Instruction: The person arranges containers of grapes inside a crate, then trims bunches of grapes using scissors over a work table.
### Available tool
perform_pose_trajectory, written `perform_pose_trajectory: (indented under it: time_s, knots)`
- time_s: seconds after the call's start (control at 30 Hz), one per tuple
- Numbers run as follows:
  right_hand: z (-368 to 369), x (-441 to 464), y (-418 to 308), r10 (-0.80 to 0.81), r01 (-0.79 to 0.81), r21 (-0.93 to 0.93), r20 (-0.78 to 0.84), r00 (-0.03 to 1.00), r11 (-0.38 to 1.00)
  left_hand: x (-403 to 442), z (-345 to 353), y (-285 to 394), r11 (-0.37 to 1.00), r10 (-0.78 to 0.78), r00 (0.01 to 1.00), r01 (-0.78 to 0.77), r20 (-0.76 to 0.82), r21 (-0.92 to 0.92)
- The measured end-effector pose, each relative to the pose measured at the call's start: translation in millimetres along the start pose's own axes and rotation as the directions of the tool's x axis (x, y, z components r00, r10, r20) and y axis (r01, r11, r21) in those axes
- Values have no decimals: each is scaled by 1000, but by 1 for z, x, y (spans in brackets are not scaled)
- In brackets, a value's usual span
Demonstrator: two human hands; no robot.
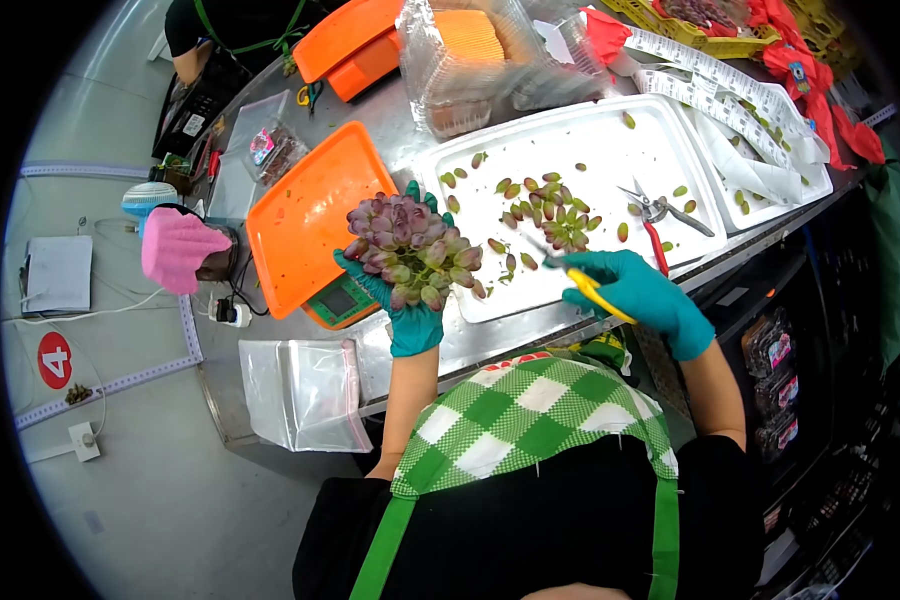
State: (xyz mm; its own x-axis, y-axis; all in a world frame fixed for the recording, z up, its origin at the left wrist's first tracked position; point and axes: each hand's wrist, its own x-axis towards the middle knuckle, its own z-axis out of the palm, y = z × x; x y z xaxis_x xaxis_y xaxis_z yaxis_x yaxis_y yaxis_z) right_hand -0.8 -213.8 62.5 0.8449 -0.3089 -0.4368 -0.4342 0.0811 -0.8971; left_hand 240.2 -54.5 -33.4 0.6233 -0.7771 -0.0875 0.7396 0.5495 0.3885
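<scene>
My left hand (417, 322), in a teal glove, is closed around a big bunch of purple and green grapes (405, 240), holding it up between the orange tray and the white tray. My right hand (635, 298), gloved the same way, grips yellow-handled scissors (598, 296), with the blades pointing left toward the bunch but apart from it. Under both hands lies the white tray (560, 128), where many loose grapes and a small cluster (560, 215) are scattered. Red-and-black-handled snips (658, 212) rest open at its right side.
An orange tray (305, 215) sits on a digital scale (340, 300). Plastic clamshell boxes (445, 85) stack at the back, beside an orange bin (355, 45). Label strips (730, 125) lie at right. Plastic bags (295, 395) hang over the front-left edge. Another person's hand (192, 65) shows at top left.
</scene>
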Motion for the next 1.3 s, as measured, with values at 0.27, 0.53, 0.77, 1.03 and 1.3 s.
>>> perform_pose_trajectory:
  time_s: [0.27, 0.53, 0.77, 1.03, 1.3]
  knots:
    - [15, 74, 131, -468, -101, -743, -515, 718, 662, -11, 13, -3, 989, -149, 981, 149, 124, 8]
    - [9, 63, 64, -529, 28, -803, -366, 765, 596, -9, 65, -1, 981, -170, 939, 132, 297, 144]
    - [54, 42, -31, -710, 697, -156, -253, 657, 700, -18, 87, -26, 880, -121, 993, 99, 16, 465]
    - [57, 69, 7, -386, 545, 403, -412, 825, 735, -19, 100, -39, 836, -90, 996, 69, 11, 545]
    - [61, 63, 4, -380, 551, 460, -415, 827, 696, -23, 84, -35, 755, -271, 960, 253, -63, 605]
